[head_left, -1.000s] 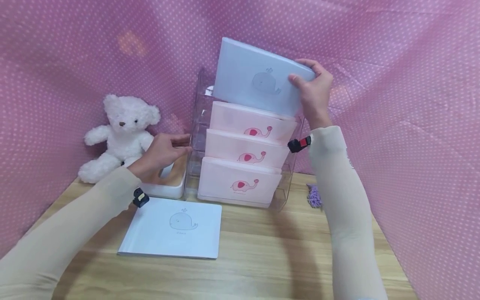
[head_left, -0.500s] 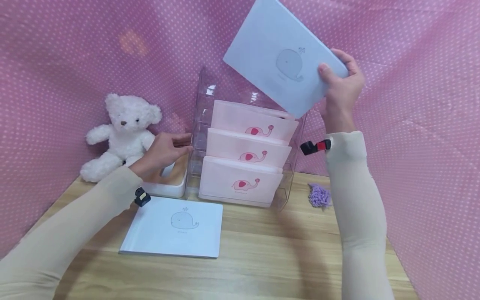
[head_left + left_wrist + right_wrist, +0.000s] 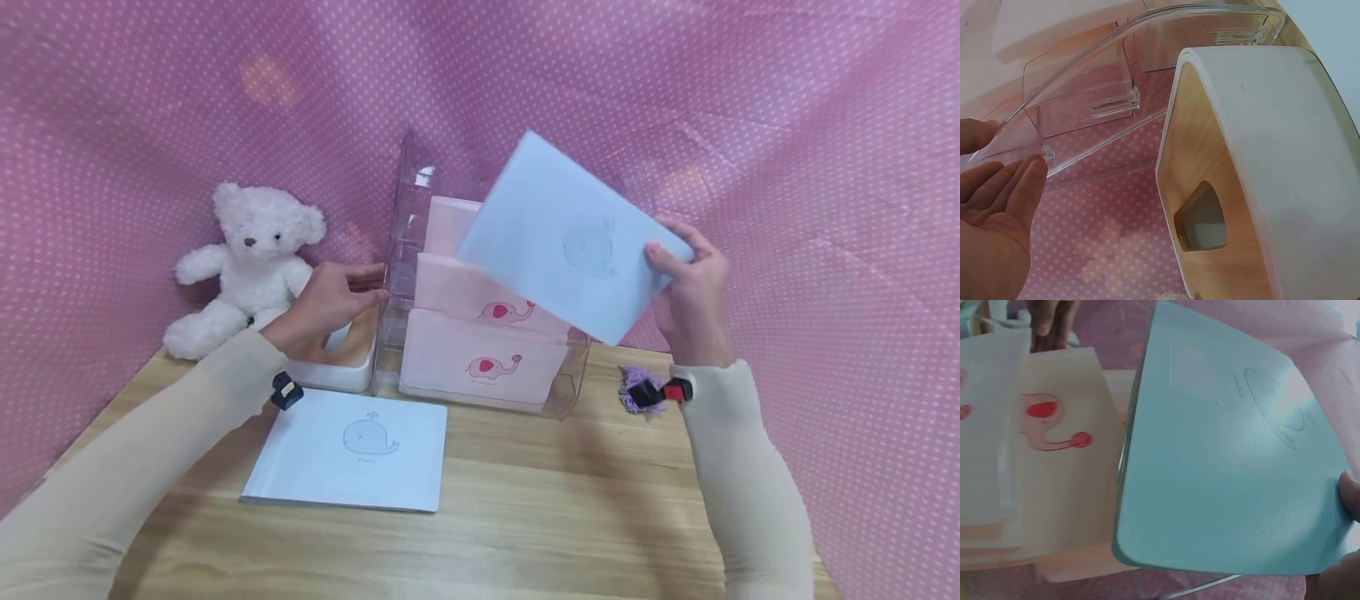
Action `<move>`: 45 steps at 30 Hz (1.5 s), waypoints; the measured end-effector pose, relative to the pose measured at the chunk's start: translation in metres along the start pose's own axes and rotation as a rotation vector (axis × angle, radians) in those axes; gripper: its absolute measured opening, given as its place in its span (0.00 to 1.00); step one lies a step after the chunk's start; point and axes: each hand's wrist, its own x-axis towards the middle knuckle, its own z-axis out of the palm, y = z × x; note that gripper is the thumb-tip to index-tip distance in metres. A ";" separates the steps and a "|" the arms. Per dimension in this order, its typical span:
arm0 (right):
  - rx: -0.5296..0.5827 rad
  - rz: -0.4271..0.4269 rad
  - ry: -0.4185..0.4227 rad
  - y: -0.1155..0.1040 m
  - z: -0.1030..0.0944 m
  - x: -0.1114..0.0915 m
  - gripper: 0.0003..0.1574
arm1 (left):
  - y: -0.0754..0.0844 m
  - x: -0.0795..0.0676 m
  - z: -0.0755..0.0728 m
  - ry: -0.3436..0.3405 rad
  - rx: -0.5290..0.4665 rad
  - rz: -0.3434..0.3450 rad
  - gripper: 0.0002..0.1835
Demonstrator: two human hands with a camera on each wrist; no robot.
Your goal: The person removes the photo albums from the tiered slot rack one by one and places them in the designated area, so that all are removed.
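My right hand holds a pale blue notebook with a whale drawing by its right corner, thumb on the cover. It is tilted in the air before the clear tiered rack, hiding part of it. Pink elephant notebooks stand in the rack's tiers. At the rack's left side, my left hand steadies the edge between thumb and fingers, seen also in the left wrist view by the clear side panel. Another whale notebook lies flat on the table in front.
A white tissue box with a wooden lid stands beside the rack, under my left hand. Behind it sits a white teddy bear. A purple shaggy item lies on the wooden table at right. Pink dotted cloth surrounds the table.
My right hand has lifted the blue notebook out of the rack's top tier, swung it right and tilted it, then lowered it in front of the rack. My left hand has stayed put.
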 end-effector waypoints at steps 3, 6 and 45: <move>-0.017 0.003 -0.032 0.012 -0.018 -0.012 0.21 | 0.001 0.002 0.000 -0.005 -0.002 -0.009 0.27; -0.044 0.030 -0.070 0.023 -0.035 -0.025 0.18 | 0.002 0.002 0.001 -0.009 0.003 -0.018 0.27; -0.409 0.446 -0.369 0.104 -0.120 -0.103 0.15 | 0.005 0.001 0.001 -0.014 -0.003 -0.013 0.27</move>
